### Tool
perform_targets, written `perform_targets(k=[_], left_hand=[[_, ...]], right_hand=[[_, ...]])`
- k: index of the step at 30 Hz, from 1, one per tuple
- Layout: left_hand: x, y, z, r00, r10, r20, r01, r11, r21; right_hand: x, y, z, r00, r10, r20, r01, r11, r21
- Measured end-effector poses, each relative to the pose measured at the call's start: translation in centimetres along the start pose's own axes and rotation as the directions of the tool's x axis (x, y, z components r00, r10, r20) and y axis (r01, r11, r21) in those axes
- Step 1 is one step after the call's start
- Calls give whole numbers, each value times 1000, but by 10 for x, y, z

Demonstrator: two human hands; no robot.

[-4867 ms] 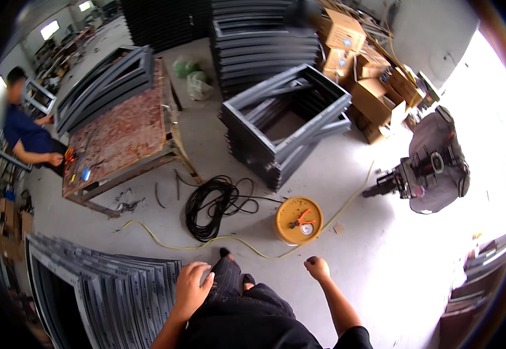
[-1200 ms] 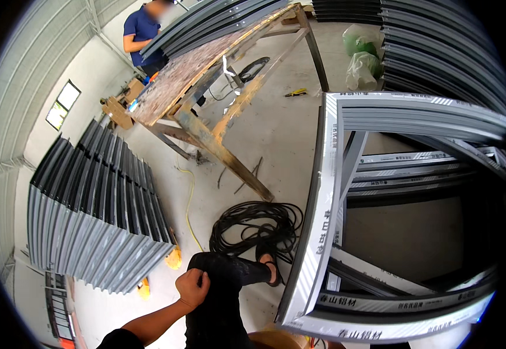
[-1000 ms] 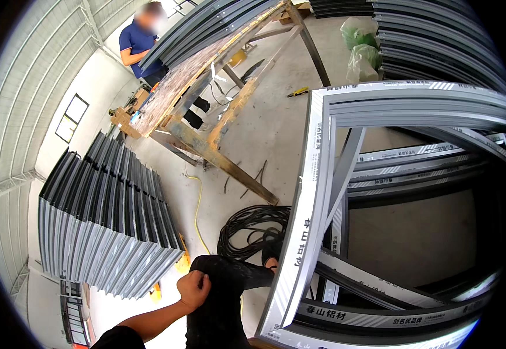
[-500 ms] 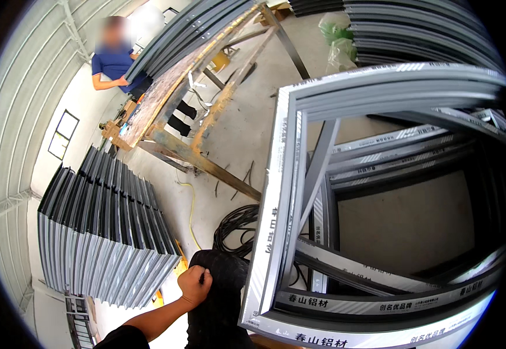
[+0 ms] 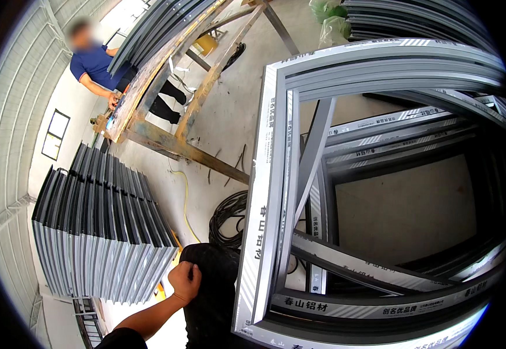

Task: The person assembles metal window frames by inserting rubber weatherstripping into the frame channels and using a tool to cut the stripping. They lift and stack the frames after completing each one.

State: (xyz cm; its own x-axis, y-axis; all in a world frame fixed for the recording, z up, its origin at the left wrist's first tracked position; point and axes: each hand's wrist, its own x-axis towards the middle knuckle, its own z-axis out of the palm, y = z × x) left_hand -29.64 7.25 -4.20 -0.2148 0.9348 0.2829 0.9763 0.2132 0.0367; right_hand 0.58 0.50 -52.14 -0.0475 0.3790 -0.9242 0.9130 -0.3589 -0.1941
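Observation:
My left hand (image 5: pixel 185 282) rests against my dark-trousered knee (image 5: pixel 211 273), its fingers curled into a loose fist. Nothing shows in that fist. My right hand is out of view. Just right of my knee stands a stack of grey metal frames (image 5: pixel 264 192) with printed white protective film along their bars. The nearest frame is rectangular and stands tilted. Through its opening, more bars cross at slants, among them a narrow grey bar (image 5: pixel 315 157) leaning across the left side.
At left stands a dense row of dark and silver metal profiles (image 5: pixel 107 232). A worker in a blue shirt (image 5: pixel 98 65) is at a worn workbench (image 5: pixel 165 139) holding long dark profiles (image 5: pixel 165 29). A coiled black cable (image 5: pixel 225 224) and a yellow hose (image 5: pixel 186 203) lie on the floor.
The worker's near hand has moved from the long profiles down to the bench end. My view has shifted slightly; my left hand stays closed on my knee.

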Motion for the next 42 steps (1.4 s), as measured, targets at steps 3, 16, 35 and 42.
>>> perform_targets(k=[3, 16, 35, 42], left_hand=[[-6, -11, 4, 999, -32, 4, 31, 999, 19], [-20, -34, 4, 992, -114, -47, 114, 993, -7], [-71, -62, -9, 962, -187, -201, 129, 955, -267], [-117, -25, -29, 966, -44, 256, 230, 606, -761]], right_hand=[[-1, 0, -3, 1000, -3, 2, 3, 1000, -7], [-7, 11, -24, 999, -32, 2, 32, 997, -75], [-335, -26, -159, 822, -569, 26, 553, 808, 205], [-490, -80, -174, 735, -611, -294, 601, 385, 701]])
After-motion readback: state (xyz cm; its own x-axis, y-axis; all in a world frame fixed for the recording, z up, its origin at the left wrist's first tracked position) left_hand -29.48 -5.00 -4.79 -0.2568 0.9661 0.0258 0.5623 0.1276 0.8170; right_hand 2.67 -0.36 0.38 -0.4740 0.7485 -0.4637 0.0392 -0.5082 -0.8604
